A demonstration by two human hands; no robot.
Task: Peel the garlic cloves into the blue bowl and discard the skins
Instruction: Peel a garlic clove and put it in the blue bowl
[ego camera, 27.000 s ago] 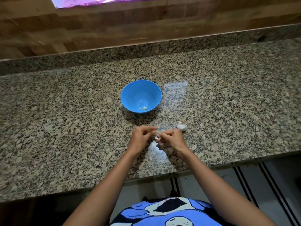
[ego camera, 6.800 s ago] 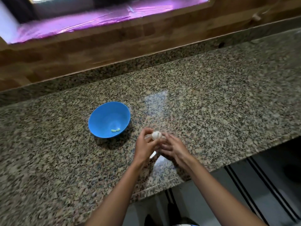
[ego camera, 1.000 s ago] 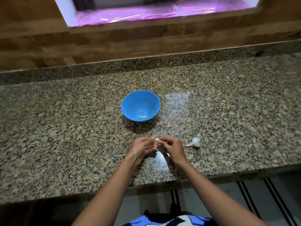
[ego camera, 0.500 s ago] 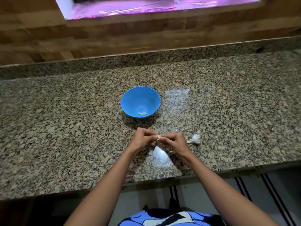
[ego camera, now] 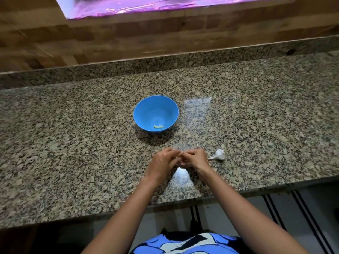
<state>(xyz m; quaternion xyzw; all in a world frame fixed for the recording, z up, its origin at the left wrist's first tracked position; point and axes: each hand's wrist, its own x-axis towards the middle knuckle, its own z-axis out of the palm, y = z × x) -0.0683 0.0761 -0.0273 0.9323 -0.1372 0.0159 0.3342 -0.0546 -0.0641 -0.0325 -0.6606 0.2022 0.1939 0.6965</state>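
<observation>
Both forearms reached in over the granite countertop [ego camera: 73, 143], and the left hand [ego camera: 162, 162] and right hand [ego camera: 196, 158] met fingertip to fingertip, fingers curled in tight, pinching a tiny garlic clove [ego camera: 180, 154] that was mostly blur. Same pose as half a second before. The garlic bulb [ego camera: 219, 154] hadn't budged just right of the right hand, and the blue bowl [ego camera: 156, 109] beyond still held two peeled cloves [ego camera: 158, 126].

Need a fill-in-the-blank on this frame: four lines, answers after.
The bowl is ____.
It holds ____ peeled cloves.
The garlic bulb lies on the ____.
The left hand and right hand pinch a small pale piece between them; the bulb is on their ____ side.
Answers: blue; two; counter; right.
</observation>
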